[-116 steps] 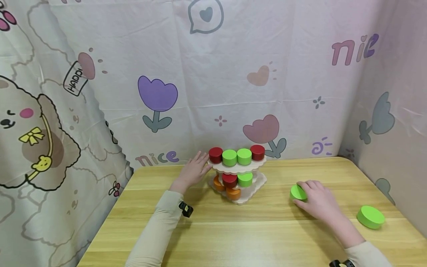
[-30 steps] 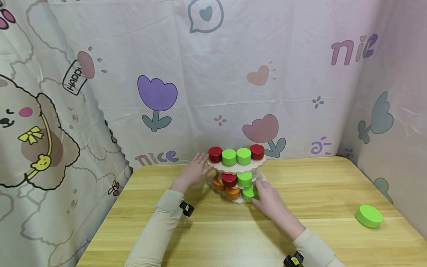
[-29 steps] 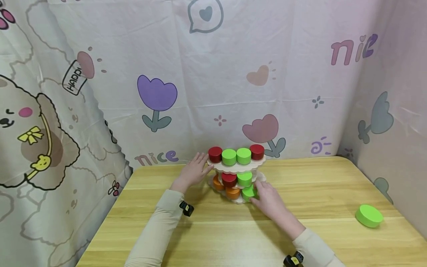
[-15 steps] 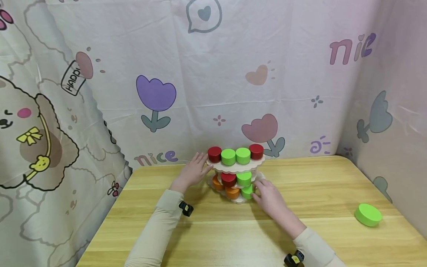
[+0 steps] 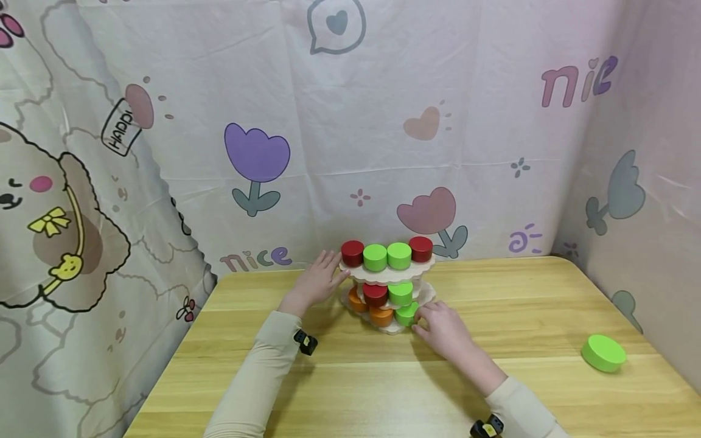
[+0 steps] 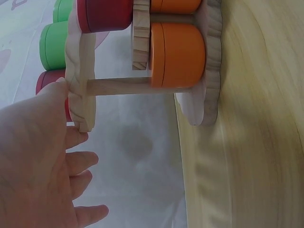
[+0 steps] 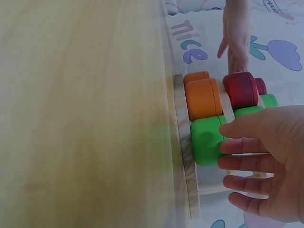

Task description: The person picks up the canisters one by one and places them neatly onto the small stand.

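Observation:
A three-tier wooden stand (image 5: 390,277) with scalloped edges bears short round blocks. Two red and two green blocks show on top, a red block (image 5: 375,295) and a green one in the middle, orange ones below. My left hand (image 5: 314,283) rests at the top tier's left edge, fingers extended, thumb touching the rim in the left wrist view. On the bottom tier, a green block (image 5: 406,314) sits beside an orange block (image 5: 381,316). My right hand (image 5: 446,331) is at its right side; in the right wrist view the fingers lie spread and fairly straight, fingertips against the block.
Another green block (image 5: 604,353) lies on the wooden table (image 5: 383,389) at the far right. A printed curtain (image 5: 350,121) hangs close behind the table's back edge and along both sides.
My right hand has brought a green block from the table's right to the stand's bottom tier. Its fingers have since loosened and shifted on the block. My left hand has stayed put.

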Tool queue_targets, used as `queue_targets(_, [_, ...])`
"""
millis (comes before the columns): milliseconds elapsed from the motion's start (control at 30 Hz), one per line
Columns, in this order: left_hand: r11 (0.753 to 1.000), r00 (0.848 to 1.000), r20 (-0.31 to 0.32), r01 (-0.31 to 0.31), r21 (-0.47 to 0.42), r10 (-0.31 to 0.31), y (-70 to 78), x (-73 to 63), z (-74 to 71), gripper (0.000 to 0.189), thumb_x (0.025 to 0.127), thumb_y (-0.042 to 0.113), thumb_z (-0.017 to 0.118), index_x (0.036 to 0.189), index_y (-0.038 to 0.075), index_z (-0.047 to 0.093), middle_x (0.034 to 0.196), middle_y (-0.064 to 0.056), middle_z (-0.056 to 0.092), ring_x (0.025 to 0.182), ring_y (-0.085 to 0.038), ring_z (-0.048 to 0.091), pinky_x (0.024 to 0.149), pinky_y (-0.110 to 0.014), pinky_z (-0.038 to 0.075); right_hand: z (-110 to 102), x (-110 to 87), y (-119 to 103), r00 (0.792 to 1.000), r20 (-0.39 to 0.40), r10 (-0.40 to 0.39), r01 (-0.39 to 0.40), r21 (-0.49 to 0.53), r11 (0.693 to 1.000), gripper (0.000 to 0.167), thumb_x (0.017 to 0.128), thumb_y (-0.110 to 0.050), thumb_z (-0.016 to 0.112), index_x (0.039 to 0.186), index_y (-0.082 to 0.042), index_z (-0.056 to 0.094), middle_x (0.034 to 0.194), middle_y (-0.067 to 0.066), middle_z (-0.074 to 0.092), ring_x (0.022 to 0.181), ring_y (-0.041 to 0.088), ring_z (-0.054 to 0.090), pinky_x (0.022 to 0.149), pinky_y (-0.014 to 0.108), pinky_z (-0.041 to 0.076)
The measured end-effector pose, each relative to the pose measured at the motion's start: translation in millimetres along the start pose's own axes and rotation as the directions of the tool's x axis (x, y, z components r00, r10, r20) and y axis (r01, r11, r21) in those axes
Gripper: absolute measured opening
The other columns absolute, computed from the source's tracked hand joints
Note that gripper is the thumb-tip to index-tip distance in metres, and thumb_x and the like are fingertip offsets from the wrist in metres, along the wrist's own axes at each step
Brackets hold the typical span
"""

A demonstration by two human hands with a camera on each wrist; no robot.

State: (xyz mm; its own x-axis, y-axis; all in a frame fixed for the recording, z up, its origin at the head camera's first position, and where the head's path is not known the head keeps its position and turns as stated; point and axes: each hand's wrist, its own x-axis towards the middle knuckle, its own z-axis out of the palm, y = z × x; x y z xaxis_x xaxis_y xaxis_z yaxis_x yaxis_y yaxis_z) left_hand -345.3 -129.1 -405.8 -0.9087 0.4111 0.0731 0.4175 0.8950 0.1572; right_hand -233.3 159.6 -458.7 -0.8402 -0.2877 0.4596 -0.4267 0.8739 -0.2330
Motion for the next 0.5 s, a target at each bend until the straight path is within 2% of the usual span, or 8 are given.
queue_targets(233, [1.000, 1.000, 0.003, 0.003, -0.012, -0.003, 0.4, 0.5, 0.5, 0.070, 0.103, 0.054, 0.029, 0.156, 0.009, 0.020, 0.163, -0.016, 0.020, 0.152, -0.035, 0.012, 0.124, -0.049, 0.017, 1.0, 0.0, 0.3, 1.000, -0.004, -0.013, 0.013, 0.001, 1.000, 0.016, 0.075, -0.016, 0.081, 0.081, -0.011, 0.068, 0.087, 0.005, 0.072, 0.082, 0.024, 0.061, 0.075, 0.041, 0.054])
queue_targets(500, [1.000, 1.000, -0.004, 0.004, -0.014, -0.004, 1.1, 0.6, 0.4, 0.070, 0.103, 0.054, 0.030, 0.156, 0.009, 0.021, 0.162, -0.016, 0.020, 0.152, -0.036, 0.013, 0.123, -0.049, 0.018, -5.2, -5.0, 4.8, 0.999, -0.026, -0.020, 0.021, 0.006, 1.000, 0.020, 0.073, -0.015, 0.081, 0.088, -0.008, 0.071, 0.092, 0.007, 0.073, 0.085, 0.026, 0.063, 0.078, 0.043, 0.054])
